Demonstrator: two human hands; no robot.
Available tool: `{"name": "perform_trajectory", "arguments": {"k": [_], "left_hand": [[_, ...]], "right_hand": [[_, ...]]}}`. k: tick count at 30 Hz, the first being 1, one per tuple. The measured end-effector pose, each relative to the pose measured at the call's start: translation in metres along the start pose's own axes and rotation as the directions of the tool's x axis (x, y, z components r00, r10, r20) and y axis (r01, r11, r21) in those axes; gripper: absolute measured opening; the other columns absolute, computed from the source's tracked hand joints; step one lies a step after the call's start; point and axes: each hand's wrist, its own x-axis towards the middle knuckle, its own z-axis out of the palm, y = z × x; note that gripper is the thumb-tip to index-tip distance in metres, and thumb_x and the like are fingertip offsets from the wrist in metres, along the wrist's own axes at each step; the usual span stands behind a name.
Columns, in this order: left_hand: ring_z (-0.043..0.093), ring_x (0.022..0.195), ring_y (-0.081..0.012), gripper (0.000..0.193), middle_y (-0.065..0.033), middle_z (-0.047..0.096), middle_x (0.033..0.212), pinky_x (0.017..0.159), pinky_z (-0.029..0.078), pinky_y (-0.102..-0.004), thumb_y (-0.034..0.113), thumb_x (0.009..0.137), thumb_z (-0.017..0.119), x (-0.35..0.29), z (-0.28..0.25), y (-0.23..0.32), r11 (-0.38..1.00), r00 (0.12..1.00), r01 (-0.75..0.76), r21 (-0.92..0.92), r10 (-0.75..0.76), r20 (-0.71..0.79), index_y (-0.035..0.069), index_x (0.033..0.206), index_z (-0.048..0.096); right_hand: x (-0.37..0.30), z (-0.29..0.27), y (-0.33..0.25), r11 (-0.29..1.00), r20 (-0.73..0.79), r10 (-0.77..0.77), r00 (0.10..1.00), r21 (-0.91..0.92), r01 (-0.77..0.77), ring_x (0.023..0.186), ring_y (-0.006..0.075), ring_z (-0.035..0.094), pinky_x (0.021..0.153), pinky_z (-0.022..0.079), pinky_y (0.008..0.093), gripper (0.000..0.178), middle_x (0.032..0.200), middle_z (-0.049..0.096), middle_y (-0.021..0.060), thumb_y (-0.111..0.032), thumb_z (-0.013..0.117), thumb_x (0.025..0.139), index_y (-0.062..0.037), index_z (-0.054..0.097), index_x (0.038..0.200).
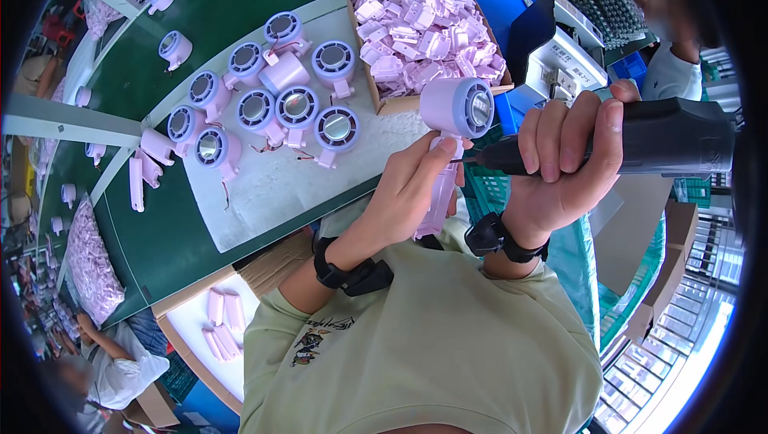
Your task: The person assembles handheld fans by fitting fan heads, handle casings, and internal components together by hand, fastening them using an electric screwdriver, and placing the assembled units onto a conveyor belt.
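My left hand (412,186) is closed round the handle of a pink handheld fan (454,108), whose round head with a lilac rim points up and to the right. A black electric screwdriver (656,136) lies level in my right hand (572,150), fingers wrapped round its body. Its thin tip reaches the fan's neck, close beside my left fingers; whether it sits on a screw is too small to tell. Left of my hands, several pink fan heads (297,106) with round grilles and short wires stand grouped on a white sheet (264,186).
A cardboard box (400,104) full of small pink plastic parts stands beyond my hands, next to a blue bin (512,2). Pink handle shells (136,182) lie at the sheet's left edge. A box (192,298) with more shells stands below the green table (152,270). Other people work at both sides.
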Motion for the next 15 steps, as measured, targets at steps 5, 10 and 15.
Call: {"name": "perform_trajectory", "arguments": {"k": [5,10,15], "left_hand": [[0.057,0.053,-0.0128,0.043,-0.0051,0.056,0.073,0.050,0.044,-0.0258,0.038,0.103,0.035,-0.004,0.005,0.003,0.984,0.998,0.061,-0.168,-0.065,-0.020,0.002,0.115,0.054],[0.057,0.050,-0.0144,0.043,-0.0059,0.056,0.072,0.047,0.044,-0.0266,0.038,0.102,0.034,-0.014,0.011,0.012,0.991,0.990,0.046,-0.129,-0.062,-0.128,0.002,0.114,0.053],[0.056,0.049,-0.0140,0.043,-0.0061,0.056,0.072,0.046,0.043,-0.0266,0.038,0.102,0.034,-0.015,0.010,0.015,0.990,0.987,0.001,-0.140,-0.023,-0.158,0.001,0.114,0.053]], "right_hand": [[-0.005,0.006,-0.003,1.000,0.004,-0.013,1.000,0.029,0.013,0.038,0.0038,0.026,0.036,0.026,0.0212,0.013,0.054,0.033,-0.0039,-0.017,0.038,0.102,-0.0089,0.047,0.108],[-0.011,0.007,-0.004,0.992,0.186,-0.060,0.981,0.122,0.038,0.039,0.0054,0.029,0.037,0.029,0.0215,0.011,0.055,0.035,-0.0030,-0.019,0.037,0.103,-0.0116,0.045,0.103],[-0.012,0.003,-0.003,0.991,0.254,-0.020,0.967,0.131,-0.014,0.041,0.0110,0.038,0.039,0.037,0.0269,0.015,0.061,0.043,0.0014,-0.024,0.046,0.101,-0.0135,0.037,0.106]]}}
